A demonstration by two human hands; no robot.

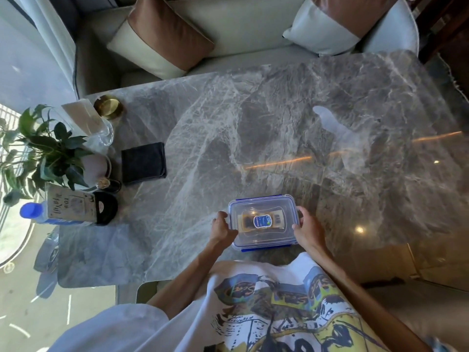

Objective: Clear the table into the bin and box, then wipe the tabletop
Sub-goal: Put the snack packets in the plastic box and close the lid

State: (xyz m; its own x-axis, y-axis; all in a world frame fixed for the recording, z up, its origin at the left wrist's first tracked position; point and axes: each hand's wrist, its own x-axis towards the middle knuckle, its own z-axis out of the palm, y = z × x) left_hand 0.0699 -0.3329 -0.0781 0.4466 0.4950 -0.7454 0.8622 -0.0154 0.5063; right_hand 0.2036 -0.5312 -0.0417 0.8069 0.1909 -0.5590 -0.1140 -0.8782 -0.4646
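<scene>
While both hands close on its short ends, the clear plastic box (262, 222) is at the 6 o'clock edge of the grey marble tabletop (279, 118), right in front of the person's printed white shirt (253, 301). Its lid is on, with blue clips (253, 250) showing along the near and far rims, and a yellowish packet with a blue label (261, 221) shows through the lid. Whether the box rests on the stone or is raised just off it cannot be told.

At the box's 9 o'clock end the left hand (223, 228) grips it, fingers (221, 216) curled against the wall and the thumb lying over the lid's corner. At the 3 o'clock end the right hand (305, 229) does the same, fingers curled round the rim and the thumb touching the lid's edge.

Well apart from the box, toward 9 o'clock, a dark folded cloth (143, 163) lies flat on the tabletop. Beside it, along the 9 o'clock edge, stand a leafy plant (45, 153), a glass holding a card (97, 128) and a bottle with a blue cap (33, 212) lying on its side. A brass dish (107, 106) sits at 10 o'clock. Beyond the 12 o'clock edge a pale sofa (241, 26) carries two cushions.
</scene>
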